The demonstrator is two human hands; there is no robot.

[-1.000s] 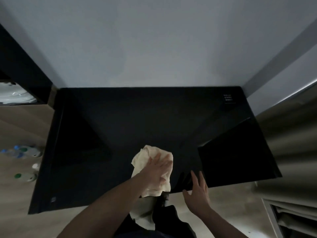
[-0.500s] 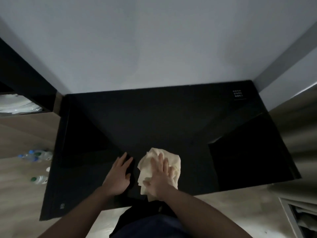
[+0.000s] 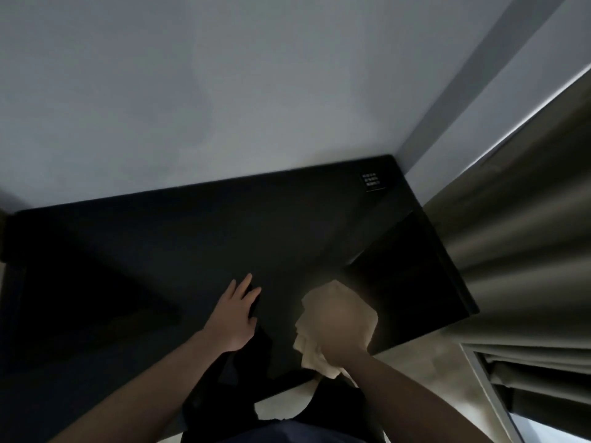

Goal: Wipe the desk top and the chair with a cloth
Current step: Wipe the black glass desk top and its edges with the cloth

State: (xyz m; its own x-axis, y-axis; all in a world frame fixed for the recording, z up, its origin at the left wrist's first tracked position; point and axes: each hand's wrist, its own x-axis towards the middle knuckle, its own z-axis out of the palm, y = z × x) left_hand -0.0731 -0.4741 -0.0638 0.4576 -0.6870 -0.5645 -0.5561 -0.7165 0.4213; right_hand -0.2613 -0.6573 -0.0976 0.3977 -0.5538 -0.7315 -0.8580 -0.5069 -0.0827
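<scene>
**Counter wipe in progress: cloth under right hand at near edge**

The counter (image 3: 192,238) is a dark, glossy slab set into a corner, with a pale wall (image 3: 224,91) behind it and a curtain (image 3: 527,244) hanging just beside its right end. A small label (image 3: 371,181) with white print sits at the far right corner of the top.

The cloth (image 3: 358,306), cream and bunched, lies on the counter near its front edge, right of centre, with a fold reaching down to that edge. The right hand (image 3: 339,330) lies on top of the cloth. The hand is blurred; whether the fingers are flat or curled into the cloth cannot be told.

The left hand (image 3: 235,318) rests palm down on the counter, left of the cloth and apart from it, fingers straight and slightly spread, grasping nothing.

Light wood-tone floor (image 3: 425,372) shows below the counter's front edge. The chair cannot be made out in this view.
</scene>
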